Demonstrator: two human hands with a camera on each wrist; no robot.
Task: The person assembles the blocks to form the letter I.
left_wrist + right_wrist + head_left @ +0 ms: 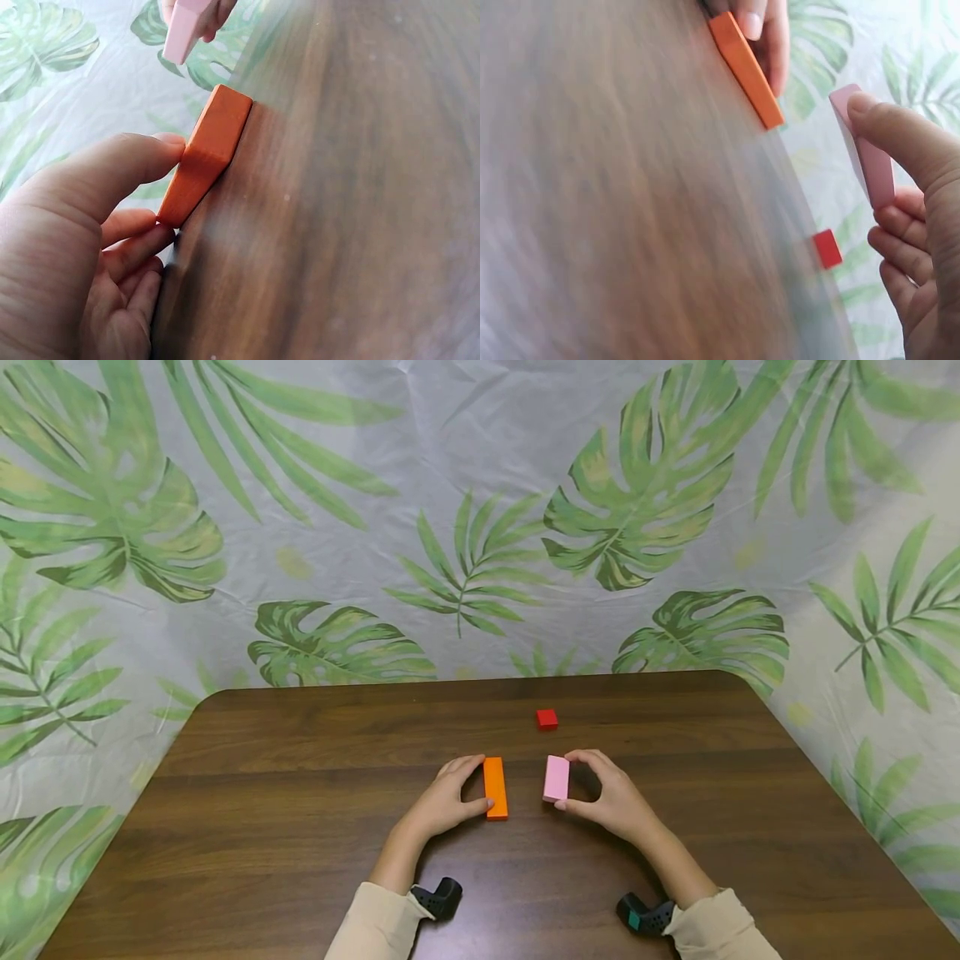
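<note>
A long orange block (496, 788) lies on the brown table. My left hand (446, 797) holds it from the left, with the thumb near its close end and the fingertips at its far end. To the right, a pink block (556, 778) is pinched lengthwise between the thumb and fingertips of my right hand (611, 793). Both wrist views show the pink block (184, 31) raised off the tabletop, apart from the orange block (746, 71). Behind the two hands, a small red block (547, 719) sits on the table, touched by neither hand.
The dark wooden table (300, 852) has rounded far corners. Behind it hangs a pale cloth (480, 460) printed with green leaves. Black wrist devices (442, 898) are strapped below both hands, next to beige sleeves (378, 922).
</note>
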